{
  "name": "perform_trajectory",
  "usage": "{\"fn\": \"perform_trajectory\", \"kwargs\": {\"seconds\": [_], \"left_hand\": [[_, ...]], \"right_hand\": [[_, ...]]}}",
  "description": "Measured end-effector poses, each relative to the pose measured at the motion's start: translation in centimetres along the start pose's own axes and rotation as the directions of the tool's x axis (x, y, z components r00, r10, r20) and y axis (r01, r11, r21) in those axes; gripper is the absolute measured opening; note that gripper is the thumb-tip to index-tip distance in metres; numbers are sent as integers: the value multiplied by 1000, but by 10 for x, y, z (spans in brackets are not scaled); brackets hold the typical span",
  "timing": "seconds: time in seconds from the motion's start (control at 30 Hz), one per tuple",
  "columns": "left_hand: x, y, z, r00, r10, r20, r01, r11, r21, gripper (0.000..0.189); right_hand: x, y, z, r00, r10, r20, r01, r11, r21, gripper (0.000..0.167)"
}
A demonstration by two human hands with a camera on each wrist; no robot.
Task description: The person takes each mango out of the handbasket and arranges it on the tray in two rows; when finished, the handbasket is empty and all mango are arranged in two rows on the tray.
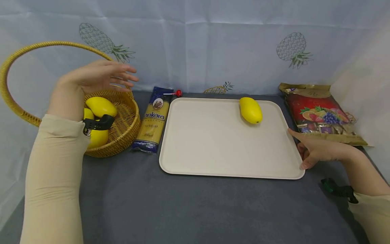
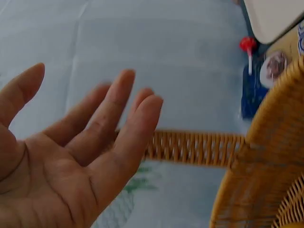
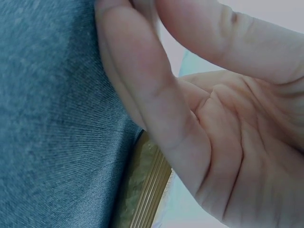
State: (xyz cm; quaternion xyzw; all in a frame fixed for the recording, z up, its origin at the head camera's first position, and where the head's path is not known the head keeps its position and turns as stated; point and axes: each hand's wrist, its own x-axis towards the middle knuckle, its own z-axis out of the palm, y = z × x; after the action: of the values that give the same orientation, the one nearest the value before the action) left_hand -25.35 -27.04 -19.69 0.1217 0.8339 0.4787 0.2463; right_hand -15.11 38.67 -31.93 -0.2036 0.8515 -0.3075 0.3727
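My left hand (image 1: 103,76) is held above the far side of a wicker basket (image 1: 122,142), its fingers apart and nothing in them. The left wrist view shows its open palm near the basket's handle (image 2: 199,148). Yellow mangoes (image 1: 101,106) lie in the basket, partly hidden by my forearm. One yellow mango (image 1: 251,110) rests on the upper right part of a cream tray (image 1: 225,145). At the tray's right edge, my right hand (image 1: 320,149) holds the rim with index finger and thumb; the other fingers are curled. That contact is largely hidden in the right wrist view.
Between basket and tray lies a pack of Ankara spaghetti (image 1: 152,122), with a red lollipop (image 1: 178,93) at its top. A red and gold candy bag (image 1: 320,112) lies beyond my right hand. A pineapple-print curtain (image 1: 195,51) hangs behind the grey table (image 1: 195,210).
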Motion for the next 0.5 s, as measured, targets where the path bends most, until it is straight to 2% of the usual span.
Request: {"fn": "perform_trajectory", "kwargs": {"seconds": [0.1,0.2,0.27,0.3,0.33,0.37,0.4,0.43,0.5], "left_hand": [[-9,-16,-13,999,-21,29,20,999,32,43],[-17,-31,-25,998,-52,43,52,999,9,38],[-20,-41,-34,996,-84,41,86,994,-66,34],[-22,-46,-38,994,-98,37,102,986,-131,33],[-23,-51,-42,992,-122,29,125,966,-225,32],[-23,-55,-46,988,-152,24,151,929,-337,30],[-24,-60,-50,983,-184,18,172,876,-451,29],[-25,-65,-53,976,-218,8,186,812,-553,28],[-28,-74,-59,957,-291,-15,192,669,-718,26]], "right_hand": [[1,2,2,1000,-10,4,9,1000,21,122],[1,4,2,1000,-3,11,3,999,39,122],[1,4,1,1000,13,12,-13,999,45,124],[1,4,1,1000,23,12,-23,999,47,124],[0,4,1,999,31,14,-32,998,49,125],[0,4,0,999,40,13,-40,998,48,126],[0,4,0,999,45,12,-45,998,50,127],[0,4,0,999,47,10,-48,998,51,127],[0,3,-1,999,47,9,-47,997,58,128]]}}
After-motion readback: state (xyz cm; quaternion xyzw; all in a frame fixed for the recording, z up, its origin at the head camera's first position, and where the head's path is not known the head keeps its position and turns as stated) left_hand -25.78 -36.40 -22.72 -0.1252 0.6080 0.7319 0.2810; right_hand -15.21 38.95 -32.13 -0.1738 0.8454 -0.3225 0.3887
